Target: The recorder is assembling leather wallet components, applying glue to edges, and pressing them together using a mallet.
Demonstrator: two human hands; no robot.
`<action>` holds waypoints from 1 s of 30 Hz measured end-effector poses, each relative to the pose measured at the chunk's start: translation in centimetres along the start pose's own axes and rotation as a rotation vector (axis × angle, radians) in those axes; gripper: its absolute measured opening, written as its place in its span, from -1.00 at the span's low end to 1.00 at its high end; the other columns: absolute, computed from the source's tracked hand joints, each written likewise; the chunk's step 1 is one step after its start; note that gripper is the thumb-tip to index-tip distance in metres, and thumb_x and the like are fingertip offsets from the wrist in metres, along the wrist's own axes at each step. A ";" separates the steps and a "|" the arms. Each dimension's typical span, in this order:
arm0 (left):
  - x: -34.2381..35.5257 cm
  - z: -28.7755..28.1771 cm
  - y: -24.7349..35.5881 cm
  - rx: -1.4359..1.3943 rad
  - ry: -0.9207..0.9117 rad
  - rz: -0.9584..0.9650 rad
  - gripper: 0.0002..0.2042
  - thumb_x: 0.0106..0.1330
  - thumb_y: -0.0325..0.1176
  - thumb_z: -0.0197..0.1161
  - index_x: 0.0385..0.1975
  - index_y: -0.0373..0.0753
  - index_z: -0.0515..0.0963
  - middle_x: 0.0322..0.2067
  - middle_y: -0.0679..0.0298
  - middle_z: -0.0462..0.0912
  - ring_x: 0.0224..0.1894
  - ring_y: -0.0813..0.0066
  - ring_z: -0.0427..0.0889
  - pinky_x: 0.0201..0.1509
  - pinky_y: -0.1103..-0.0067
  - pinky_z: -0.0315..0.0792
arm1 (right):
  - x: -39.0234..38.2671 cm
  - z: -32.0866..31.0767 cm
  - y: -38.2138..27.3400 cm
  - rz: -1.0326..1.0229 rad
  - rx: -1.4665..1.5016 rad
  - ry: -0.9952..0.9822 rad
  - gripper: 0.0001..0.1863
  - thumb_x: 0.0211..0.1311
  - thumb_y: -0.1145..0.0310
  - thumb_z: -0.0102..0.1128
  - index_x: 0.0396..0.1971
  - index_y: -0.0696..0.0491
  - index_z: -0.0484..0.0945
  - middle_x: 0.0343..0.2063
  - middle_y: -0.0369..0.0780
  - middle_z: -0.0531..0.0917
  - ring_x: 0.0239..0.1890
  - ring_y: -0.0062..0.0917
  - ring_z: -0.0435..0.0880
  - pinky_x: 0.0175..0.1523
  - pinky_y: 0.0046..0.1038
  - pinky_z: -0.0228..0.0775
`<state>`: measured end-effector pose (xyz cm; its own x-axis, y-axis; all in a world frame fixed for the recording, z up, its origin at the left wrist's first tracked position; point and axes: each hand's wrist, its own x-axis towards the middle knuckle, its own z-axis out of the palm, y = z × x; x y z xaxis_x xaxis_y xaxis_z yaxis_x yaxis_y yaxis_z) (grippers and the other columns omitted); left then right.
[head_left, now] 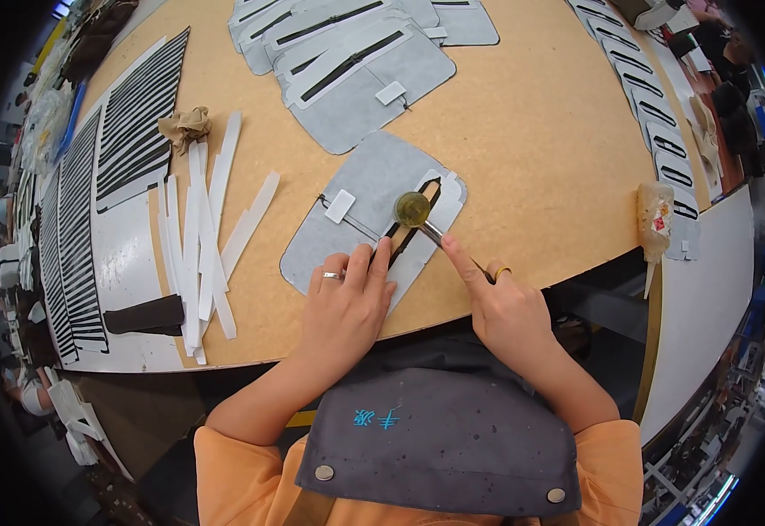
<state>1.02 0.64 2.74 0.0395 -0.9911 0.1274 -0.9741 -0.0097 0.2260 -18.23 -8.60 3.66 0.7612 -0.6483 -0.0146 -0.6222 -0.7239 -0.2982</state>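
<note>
Hammer point(412, 209) over grey panel point(372, 180)
Right fingers point(462, 263) are grasping the hammer; left fingers point(381, 262), released, are touching the panel.

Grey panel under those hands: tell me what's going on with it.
The person's right hand grips a round-headed hammer, its head over the black-edged slot in the grey panel. The left hand rests on the panel at the slot's nearer part. Similar grey panels lie beyond, overlapping; loose white strips lie to the left.
</note>
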 end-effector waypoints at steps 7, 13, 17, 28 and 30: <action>-0.6 0.7 -0.5 -0.065 0.067 -0.069 -0.57 0.15 -0.42 0.20 0.06 -0.33 0.43 -0.07 0.19 0.43 -0.12 0.22 0.40 -0.03 0.39 0.31 | -0.1 -1.3 1.1 -0.031 0.105 0.119 -0.16 0.00 0.58 0.06 0.34 -0.34 0.15 -0.68 -0.18 0.38 -0.79 -0.40 0.40 -0.67 -0.38 0.30; -0.8 1.2 -0.5 -0.042 0.199 -0.012 -0.64 0.12 -0.42 0.22 -0.05 -0.35 0.49 -0.05 0.23 0.49 -0.13 0.32 0.45 -0.09 0.47 0.32 | 0.2 -0.9 -1.2 -0.134 0.043 0.006 -0.19 -0.01 0.58 0.06 0.32 -0.26 0.21 -0.68 -0.21 0.38 -0.79 -0.43 0.37 -0.68 -0.43 0.29; -1.2 1.3 -0.6 -0.012 0.190 -0.019 -0.65 0.11 -0.41 0.22 -0.08 -0.36 0.50 -0.05 0.21 0.50 -0.15 0.32 0.46 -0.09 0.48 0.33 | 0.8 -1.2 -1.1 -0.119 0.019 0.074 -0.19 -0.04 0.62 0.06 0.31 -0.24 0.23 -0.66 -0.20 0.39 -0.76 -0.41 0.38 -0.64 -0.42 0.31; -1.2 1.2 -0.9 -0.015 0.206 0.003 -0.69 0.11 -0.44 0.21 -0.15 -0.42 0.52 -0.08 0.17 0.53 -0.15 0.29 0.47 -0.07 0.47 0.34 | 0.7 -2.2 -2.1 -0.099 -0.021 -0.014 -0.13 -0.07 0.61 0.07 0.33 -0.31 0.19 -0.71 -0.24 0.34 -0.79 -0.45 0.38 -0.68 -0.43 0.29; -1.4 1.1 -0.7 -0.011 0.226 -0.011 -0.70 0.10 -0.45 0.21 -0.15 -0.41 0.53 -0.09 0.16 0.54 -0.15 0.28 0.49 -0.06 0.47 0.35 | -0.3 -2.3 -1.6 -0.146 0.228 0.320 -0.09 -0.09 0.60 0.07 0.35 -0.35 0.13 -0.73 -0.22 0.35 -0.77 -0.39 0.43 -0.66 -0.38 0.32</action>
<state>1.37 1.85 1.38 0.1003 -0.9357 0.3382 -0.9709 -0.0177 0.2389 -17.85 -7.80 6.38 0.7206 -0.6098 0.3299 -0.4283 -0.7657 -0.4798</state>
